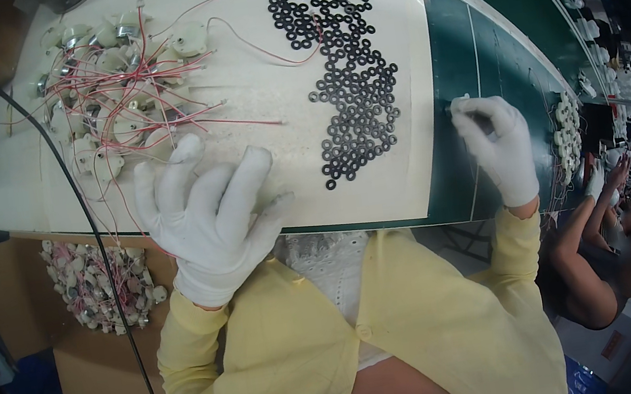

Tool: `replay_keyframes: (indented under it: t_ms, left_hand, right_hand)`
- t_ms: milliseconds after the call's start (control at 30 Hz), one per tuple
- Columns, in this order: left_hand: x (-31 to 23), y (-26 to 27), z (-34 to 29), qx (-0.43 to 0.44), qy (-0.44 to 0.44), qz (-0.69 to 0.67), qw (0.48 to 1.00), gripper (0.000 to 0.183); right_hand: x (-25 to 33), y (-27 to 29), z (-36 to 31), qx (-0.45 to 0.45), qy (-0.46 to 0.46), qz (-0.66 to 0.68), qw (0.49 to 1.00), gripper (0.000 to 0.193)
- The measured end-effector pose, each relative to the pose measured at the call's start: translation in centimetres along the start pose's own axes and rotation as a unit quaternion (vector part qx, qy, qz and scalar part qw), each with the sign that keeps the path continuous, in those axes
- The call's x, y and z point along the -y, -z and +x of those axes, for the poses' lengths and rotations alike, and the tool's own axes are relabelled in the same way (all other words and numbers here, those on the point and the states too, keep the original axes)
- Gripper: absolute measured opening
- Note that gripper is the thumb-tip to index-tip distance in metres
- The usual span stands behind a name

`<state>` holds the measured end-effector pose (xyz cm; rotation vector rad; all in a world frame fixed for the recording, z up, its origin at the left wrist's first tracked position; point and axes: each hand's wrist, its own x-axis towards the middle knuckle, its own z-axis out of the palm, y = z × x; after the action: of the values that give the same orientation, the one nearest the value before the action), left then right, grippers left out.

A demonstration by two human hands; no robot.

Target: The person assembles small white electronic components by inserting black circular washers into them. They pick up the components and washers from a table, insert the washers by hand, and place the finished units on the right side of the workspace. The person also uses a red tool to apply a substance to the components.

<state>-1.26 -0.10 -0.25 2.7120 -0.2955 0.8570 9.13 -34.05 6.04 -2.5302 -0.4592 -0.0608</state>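
head view: motors (127, 129) lay heaped on the white mat (389, 200), wires (138, 76) tangled; rings (354, 93) spread loose to their right; much seemed left undone, though finished pieces could not be told apart; a box (13, 299) below the mat's left held more motors; left hand (213, 220) was spread at the heap's near edge, gripping nothing visible; right hand (497, 145) was pinched over the green table (446, 194), any hold unclear.

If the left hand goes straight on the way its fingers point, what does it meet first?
Most likely the near edge of the pile of red-wired off-white motors, just ahead of the left hand, though its height above them is unclear from this view.
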Motion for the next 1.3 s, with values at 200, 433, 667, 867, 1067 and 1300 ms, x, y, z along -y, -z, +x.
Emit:
replay_keyframes:
  t_ms: [200,433,667,867,1067,1300]
  left_hand:
    - [-0.9,2.4,0.2,0.01,0.037,-0.056,0.998,0.047]
    - [-0.8,5.1,-0.5,-0.032,-0.018,-0.111,0.993,0.035]
    - [-4.4,6.3,4.3,-0.07,-0.092,-0.181,0.977,0.021]
    - [-10.5,2.8,8.6,-0.186,-0.066,-0.157,0.968,0.028]
    - [-6.6,1.3,10.5,-0.104,-0.091,-0.137,0.981,0.019]
    - [5.8,-2.2,11.0,0.02,-0.028,0.245,0.969,0.017]
  right_hand:
    - [-1.0,0.3,0.2,0.004,0.147,-0.161,0.976,0.02]
    - [-3.8,2.8,1.3,-0.07,-0.019,-0.117,0.991,0.025]
    - [-2.0,6.8,-3.5,-0.395,0.093,0.184,0.895,0.058]
    - [8.2,-6.1,-2.8,0.04,0.156,0.69,0.705,0.083]
    - [6.5,-9.4,-2.2,0.16,0.126,0.89,0.408,0.084]
    - [4.7,-4.9,-3.9,0.218,0.122,0.882,0.4,0.079]
